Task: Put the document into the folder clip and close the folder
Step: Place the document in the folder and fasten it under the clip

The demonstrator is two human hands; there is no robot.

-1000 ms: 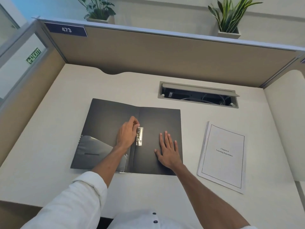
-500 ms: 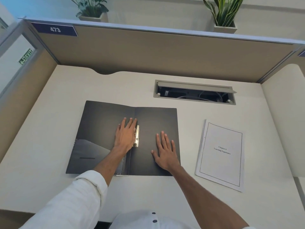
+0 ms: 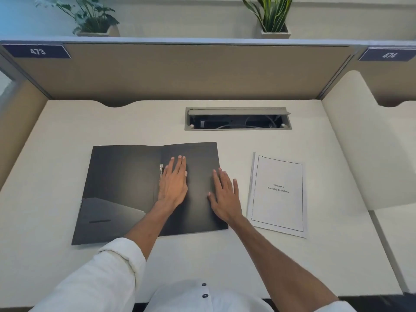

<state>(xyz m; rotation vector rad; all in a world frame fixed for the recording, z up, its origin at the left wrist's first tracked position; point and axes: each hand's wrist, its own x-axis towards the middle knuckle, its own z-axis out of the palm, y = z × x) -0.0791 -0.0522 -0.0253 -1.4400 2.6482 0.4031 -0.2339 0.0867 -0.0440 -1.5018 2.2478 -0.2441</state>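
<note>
Lying open flat on the off-white surface (image 3: 56, 154): dark grey plastic folder (image 3: 126, 181), inside facing up, pocket flap on the lower part of its left half. Small metal spring clip (image 3: 161, 171) sits at the spine, mostly covered by the left hand (image 3: 174, 183).

Left hand is flat, palm down, on the folder's right half right next to the spine; fingers (image 3: 180, 163) extended and together, gripping nothing. Whether it touches the clip can't be told.

Right hand (image 3: 225, 197) is also flat, palm down, near the right edge of the folder's right half, fingers spread slightly, holding nothing.

White stapled paper document (image 3: 278, 192) with a printed border and a small centred title lies on the surface just to the right of the folder, apart from it, not in the clip. Neither hand touches it.

Grey cable tray (image 3: 237, 119) with lid up is recessed in the surface behind the folder.
</note>
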